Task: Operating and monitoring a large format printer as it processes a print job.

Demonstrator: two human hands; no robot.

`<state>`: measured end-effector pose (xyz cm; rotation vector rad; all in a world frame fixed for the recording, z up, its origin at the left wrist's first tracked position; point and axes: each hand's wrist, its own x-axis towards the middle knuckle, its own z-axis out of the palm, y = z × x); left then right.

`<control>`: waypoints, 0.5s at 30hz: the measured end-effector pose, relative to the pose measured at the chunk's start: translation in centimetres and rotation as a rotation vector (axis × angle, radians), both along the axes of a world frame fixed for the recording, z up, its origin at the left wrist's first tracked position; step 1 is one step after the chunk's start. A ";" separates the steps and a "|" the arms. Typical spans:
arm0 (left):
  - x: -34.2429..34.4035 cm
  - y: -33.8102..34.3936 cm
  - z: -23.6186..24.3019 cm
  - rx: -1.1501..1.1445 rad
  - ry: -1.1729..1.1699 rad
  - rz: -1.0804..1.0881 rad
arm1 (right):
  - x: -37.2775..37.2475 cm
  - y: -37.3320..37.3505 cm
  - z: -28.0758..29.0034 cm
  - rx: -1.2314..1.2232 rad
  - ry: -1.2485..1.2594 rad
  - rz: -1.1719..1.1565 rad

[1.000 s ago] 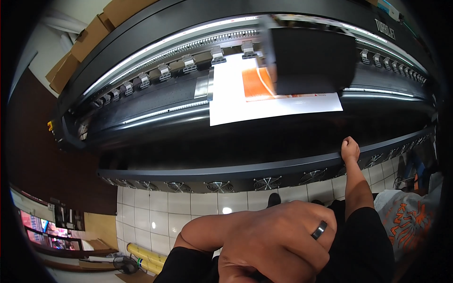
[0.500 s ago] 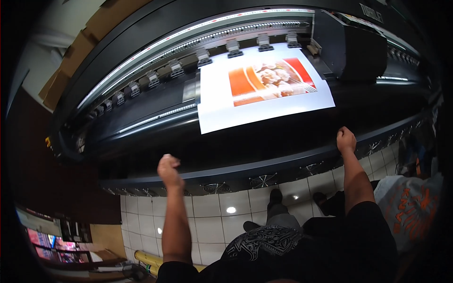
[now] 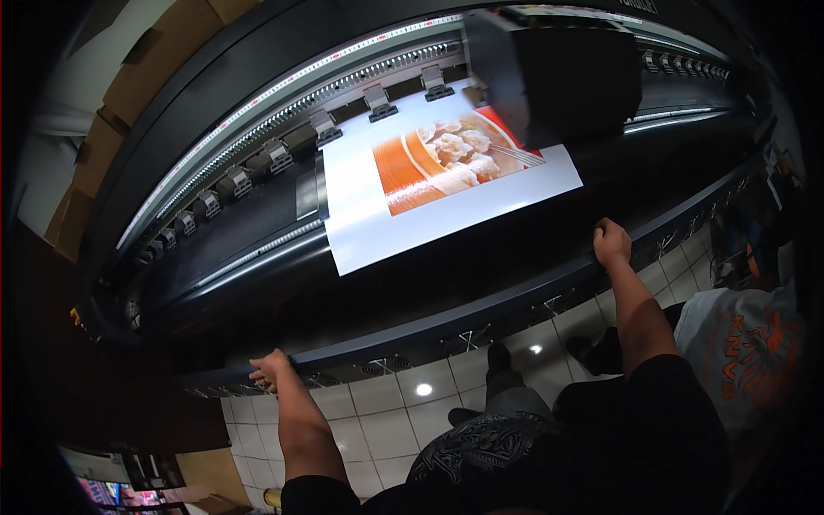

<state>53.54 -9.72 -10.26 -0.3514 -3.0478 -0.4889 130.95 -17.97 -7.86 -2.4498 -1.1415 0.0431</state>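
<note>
A wide-format printer spans the view in front of me. From it hangs a white printed sheet, its picture showing pale round dumplings on orange and red. The black print carriage stands over the sheet's far right part and hides it. My left hand is closed over the printer's dark front bar, at its left part. Farther right, my right hand has its fingers curled at the same bar. Neither hand touches the sheet.
Several small metal clamps line the rail behind the sheet. Fans sit under the front bar. Another person in a grey shirt is close on my right. Cardboard stands at the far left, above white floor tiles.
The print carriage has travelled left, over the sheet's right part. My left hand has come down and left onto the front bar. My right hand stays by the bar. The view has tilted.
</note>
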 end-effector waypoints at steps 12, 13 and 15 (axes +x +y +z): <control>0.5 0.4 2.0 -0.038 -0.062 0.070 | 0.3 0.2 -0.3 0.022 -0.016 0.005; 0.9 0.4 2.3 -0.042 -0.065 0.060 | 0.3 0.2 -0.5 0.031 -0.025 0.016; 1.7 0.3 3.1 -0.047 -0.056 0.030 | 0.2 0.3 -0.6 0.042 -0.040 0.006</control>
